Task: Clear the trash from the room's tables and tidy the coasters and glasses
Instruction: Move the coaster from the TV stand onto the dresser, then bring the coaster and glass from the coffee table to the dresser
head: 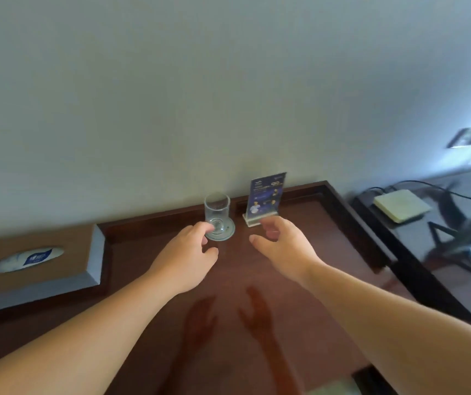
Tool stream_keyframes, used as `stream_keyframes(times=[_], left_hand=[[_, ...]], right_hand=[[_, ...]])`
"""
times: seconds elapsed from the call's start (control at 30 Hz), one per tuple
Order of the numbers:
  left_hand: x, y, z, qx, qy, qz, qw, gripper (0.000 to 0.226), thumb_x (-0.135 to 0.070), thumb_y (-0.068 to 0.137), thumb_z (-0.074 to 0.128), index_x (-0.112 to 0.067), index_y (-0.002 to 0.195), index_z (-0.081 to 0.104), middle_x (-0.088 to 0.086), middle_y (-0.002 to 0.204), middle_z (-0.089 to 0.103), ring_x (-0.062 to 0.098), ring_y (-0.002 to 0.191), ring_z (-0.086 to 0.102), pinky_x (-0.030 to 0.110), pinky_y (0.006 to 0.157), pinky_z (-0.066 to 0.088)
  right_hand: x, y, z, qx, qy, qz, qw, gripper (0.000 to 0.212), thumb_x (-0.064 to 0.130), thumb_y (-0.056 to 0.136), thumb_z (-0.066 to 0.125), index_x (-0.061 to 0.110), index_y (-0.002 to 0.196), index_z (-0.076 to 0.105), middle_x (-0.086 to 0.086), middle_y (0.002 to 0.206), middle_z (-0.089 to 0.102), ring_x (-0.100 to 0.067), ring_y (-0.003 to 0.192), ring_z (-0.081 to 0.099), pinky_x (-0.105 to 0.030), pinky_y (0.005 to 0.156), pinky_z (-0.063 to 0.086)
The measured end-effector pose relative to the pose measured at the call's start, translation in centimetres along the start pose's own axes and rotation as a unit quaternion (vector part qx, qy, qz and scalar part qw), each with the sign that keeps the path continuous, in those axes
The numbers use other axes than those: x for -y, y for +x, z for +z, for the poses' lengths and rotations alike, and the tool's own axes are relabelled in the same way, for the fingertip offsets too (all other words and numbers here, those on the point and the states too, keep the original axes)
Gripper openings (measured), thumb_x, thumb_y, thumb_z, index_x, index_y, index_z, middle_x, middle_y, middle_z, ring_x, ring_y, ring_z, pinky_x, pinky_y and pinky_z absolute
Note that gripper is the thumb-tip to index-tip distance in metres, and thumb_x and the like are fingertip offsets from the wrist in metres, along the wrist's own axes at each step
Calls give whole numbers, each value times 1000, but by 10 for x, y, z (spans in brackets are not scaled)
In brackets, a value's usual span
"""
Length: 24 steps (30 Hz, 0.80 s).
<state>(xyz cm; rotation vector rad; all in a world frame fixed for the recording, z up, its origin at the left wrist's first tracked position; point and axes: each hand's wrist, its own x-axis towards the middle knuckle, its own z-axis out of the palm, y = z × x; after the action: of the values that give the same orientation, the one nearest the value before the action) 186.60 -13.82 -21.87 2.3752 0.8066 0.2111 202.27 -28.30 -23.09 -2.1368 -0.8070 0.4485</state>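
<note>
left hand point(188, 249) is touching clear cylindrical glass point(217, 212) on round pale coaster point(230, 232) (gripping or not, cannot tell); right hand point(282, 243) is hovering loosely open by blue acrylic sign stand point(265, 195)

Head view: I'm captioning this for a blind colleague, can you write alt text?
A person's left hand touches the foot of an empty glass standing on a round coaster on a dark wooden table, by the wall. Their open right hand hovers before an upright blue sign; a tissue box sits left.
</note>
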Motion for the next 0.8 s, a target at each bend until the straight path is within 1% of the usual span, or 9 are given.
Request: stream_keyframes(times=[0.13,0.23,0.27,0.37,0.4,0.57,0.63,0.7,0.8], left_hand=[[-30,-38,-3,22,-9,71,997,43,-36,91,54,-34,133,43,-10,117,50,10,102,53,29,86,45],[-58,-62,-5,36,-1,120,992,43,-37,91,54,-36,132,43,-10,117,50,9,100,54,30,84,46],[-70,-68,-5,40,1,136,990,43,-37,91,54,-35,132,43,-10,116,50,9,100,54,30,84,46],[-110,-84,1,48,6,187,981,41,-36,90,55,-32,130,46,-8,113,51,10,99,53,30,84,43],[-124,-90,5,51,8,203,978,41,-36,90,56,-31,130,47,-8,112,51,11,99,53,30,85,43],[-195,-121,39,92,5,270,958,41,-35,89,55,-31,129,48,-8,110,52,11,98,55,32,84,46],[-222,-137,57,111,3,296,949,41,-34,89,55,-30,129,48,-8,109,51,11,99,55,32,84,47],[-251,-153,79,129,2,318,939,40,-34,89,55,-31,129,49,-9,109,51,10,98,54,30,82,46],[-299,-180,115,151,0,343,927,40,-35,89,55,-32,128,48,-10,109,51,9,97,54,28,81,45]], right_hand=[[18,-66,-30,-53,-40,-10,998,52,51,82,62,29,128,53,14,121,51,1,106,52,-19,74,44],[28,-115,-53,-96,-55,-14,994,48,50,83,61,30,126,54,15,122,50,1,106,53,-13,68,40],[29,-130,-61,-107,-64,-15,992,47,50,83,61,30,125,55,15,123,50,1,107,53,-13,69,40],[29,-174,-90,-142,-90,-6,986,45,50,84,58,32,125,54,15,124,50,-1,108,53,-19,78,44],[27,-188,-100,-154,-93,3,984,45,50,84,58,32,125,54,15,123,50,-1,108,53,-20,79,44],[2,-255,-153,-209,-100,51,971,38,47,84,58,31,119,59,15,113,54,-2,100,57,-22,80,45],[-15,-282,-173,-225,-100,69,967,36,46,84,57,31,117,59,17,109,54,-1,97,57,-20,77,42],[-34,-310,-195,-241,-98,89,962,33,46,84,57,33,114,60,20,105,52,1,94,56,-17,74,39],[-66,-354,-228,-266,-96,118,952,31,47,84,56,35,111,61,22,101,52,2,91,56,-17,73,41]])
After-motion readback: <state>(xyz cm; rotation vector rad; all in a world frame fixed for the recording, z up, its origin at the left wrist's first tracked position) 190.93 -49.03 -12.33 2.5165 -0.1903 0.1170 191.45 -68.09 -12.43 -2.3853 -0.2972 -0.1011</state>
